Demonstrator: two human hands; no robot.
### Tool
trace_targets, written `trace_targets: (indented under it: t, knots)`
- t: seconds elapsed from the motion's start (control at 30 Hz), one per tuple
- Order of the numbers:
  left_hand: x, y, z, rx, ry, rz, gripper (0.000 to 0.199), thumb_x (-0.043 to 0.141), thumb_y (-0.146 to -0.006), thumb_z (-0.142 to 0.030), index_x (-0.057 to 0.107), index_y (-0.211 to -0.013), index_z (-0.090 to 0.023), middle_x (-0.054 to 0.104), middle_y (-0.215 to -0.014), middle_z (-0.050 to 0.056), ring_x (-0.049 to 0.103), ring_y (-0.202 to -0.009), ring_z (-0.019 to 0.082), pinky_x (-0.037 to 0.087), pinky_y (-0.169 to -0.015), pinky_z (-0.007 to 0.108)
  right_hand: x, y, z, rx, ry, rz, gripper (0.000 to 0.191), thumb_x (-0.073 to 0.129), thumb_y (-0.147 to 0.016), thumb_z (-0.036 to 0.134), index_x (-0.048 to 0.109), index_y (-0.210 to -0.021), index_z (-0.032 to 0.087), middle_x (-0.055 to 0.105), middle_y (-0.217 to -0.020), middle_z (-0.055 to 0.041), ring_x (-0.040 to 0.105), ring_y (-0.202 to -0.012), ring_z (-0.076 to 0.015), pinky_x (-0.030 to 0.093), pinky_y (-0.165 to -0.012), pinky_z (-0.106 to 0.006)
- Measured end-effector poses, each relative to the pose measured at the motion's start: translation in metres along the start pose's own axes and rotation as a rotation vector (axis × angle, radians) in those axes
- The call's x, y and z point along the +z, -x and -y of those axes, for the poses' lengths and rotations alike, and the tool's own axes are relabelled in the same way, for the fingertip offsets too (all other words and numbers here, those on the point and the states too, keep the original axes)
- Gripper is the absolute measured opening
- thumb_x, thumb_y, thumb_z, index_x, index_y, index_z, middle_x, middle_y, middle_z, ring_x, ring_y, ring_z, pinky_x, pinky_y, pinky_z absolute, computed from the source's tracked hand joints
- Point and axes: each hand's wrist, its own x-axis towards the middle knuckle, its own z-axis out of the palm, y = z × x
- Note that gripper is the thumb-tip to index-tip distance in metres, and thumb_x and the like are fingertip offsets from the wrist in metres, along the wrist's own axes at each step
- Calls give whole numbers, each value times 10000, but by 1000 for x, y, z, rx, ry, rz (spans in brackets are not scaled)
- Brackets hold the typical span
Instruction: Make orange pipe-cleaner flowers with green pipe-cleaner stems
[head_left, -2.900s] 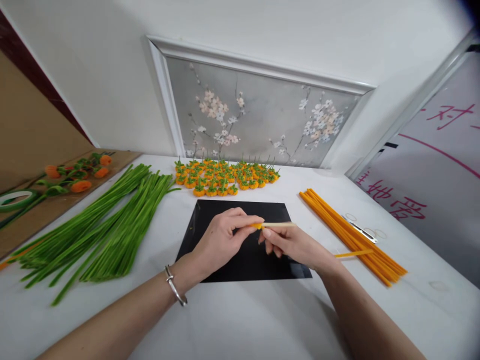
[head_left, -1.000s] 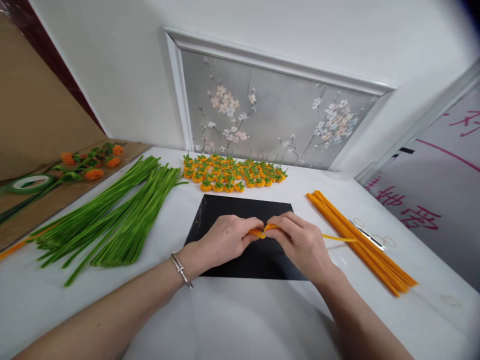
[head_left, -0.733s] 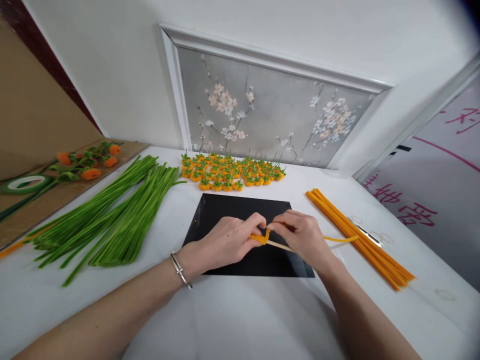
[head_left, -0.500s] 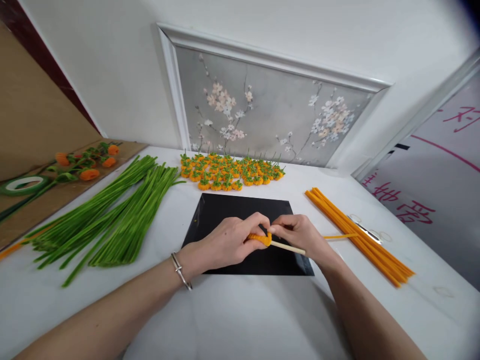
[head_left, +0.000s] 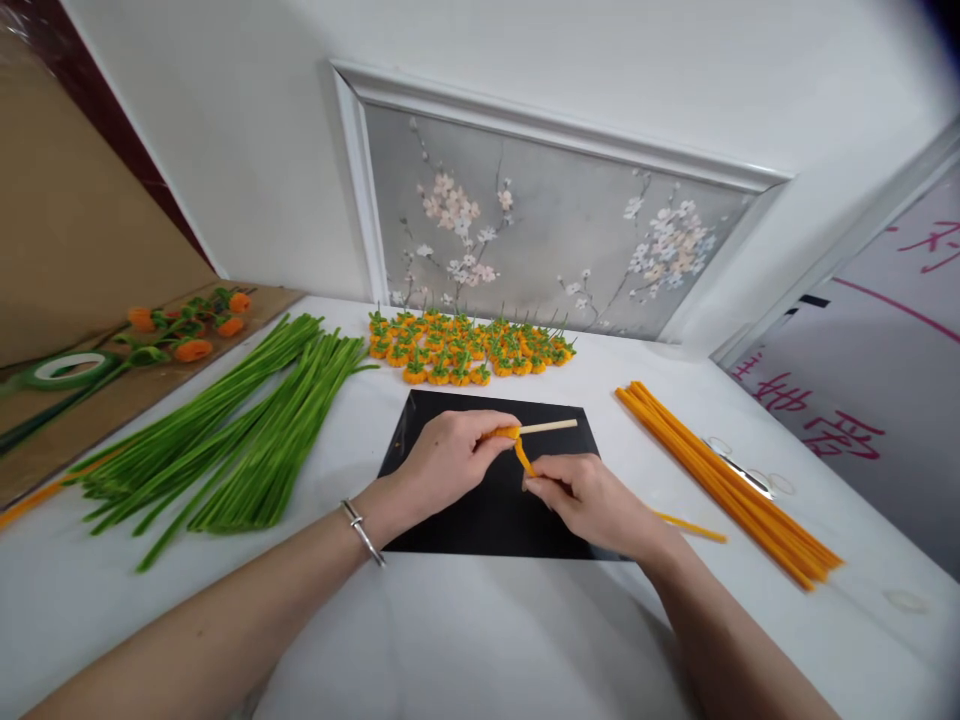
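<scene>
Above a black mat (head_left: pixel 480 515), my left hand (head_left: pixel 450 455) is closed around a pale wooden stick (head_left: pixel 551 427) with orange pipe cleaner wound on it. The stick's bare end points right. From the coil, the orange pipe cleaner (head_left: pixel 523 458) runs down to my right hand (head_left: pixel 592 495), whose thumb and fingers pinch it. Its loose tail comes out beyond the right hand, over the white table. Most of the coil is hidden inside my left fingers.
Green pipe cleaners (head_left: pixel 255 450) lie in bunches at left, beside cardboard with orange flowers (head_left: pixel 193 349) and green tape (head_left: pixel 71 370). Small orange-and-green pieces (head_left: pixel 457 350) stand in rows behind the mat. At right are orange pipe cleaners (head_left: pixel 727 485) and scissors (head_left: pixel 750 478).
The stick has swung up, from slanting down to nearly level. My right hand has moved down and away from the left, drawing out a length of orange pipe cleaner between them.
</scene>
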Motion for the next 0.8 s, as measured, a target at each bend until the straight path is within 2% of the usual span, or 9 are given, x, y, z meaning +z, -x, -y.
trace_targets:
  t: [0.13,0.3,0.47,0.6,0.8]
  knots:
    - [0,0,4,-9,-60,-6,188,550,-869,-166,690,-984,-217,733,-894,-28,664,-763,130,455,-675,203,-2,2,7,-64,62,-20,312,419,-942,224,467,-635,196,456,-592,32,436,-567,-112,321,-544,-242]
    - [-1,0,6,-16,-97,41,191,543,-873,-168,676,-1000,-222,727,-899,-31,661,-769,133,448,-681,209,-5,4,9,-91,93,-76,283,402,-955,219,530,-704,196,549,-649,5,512,-610,-130,377,-586,-245]
    - [0,1,6,10,-148,126,198,530,-879,-163,663,-1005,-238,722,-921,-32,661,-816,143,442,-725,221,-4,5,8,-132,142,-312,198,439,-948,224,621,-879,188,635,-777,-30,576,-661,-136,413,-606,-239]
    - [1,3,0,70,-164,220,171,539,-881,-175,658,-984,-241,720,-920,-32,657,-819,143,426,-721,218,-6,4,5,-131,187,-431,206,459,-949,250,645,-888,187,623,-754,-27,568,-629,-127,427,-602,-238]
    - [-1,3,-7,135,-142,324,124,545,-869,-147,652,-874,-210,706,-819,-39,618,-680,108,381,-609,191,-12,1,-2,-69,84,-429,160,524,-914,242,661,-841,204,638,-764,-16,599,-689,-137,448,-670,-241]
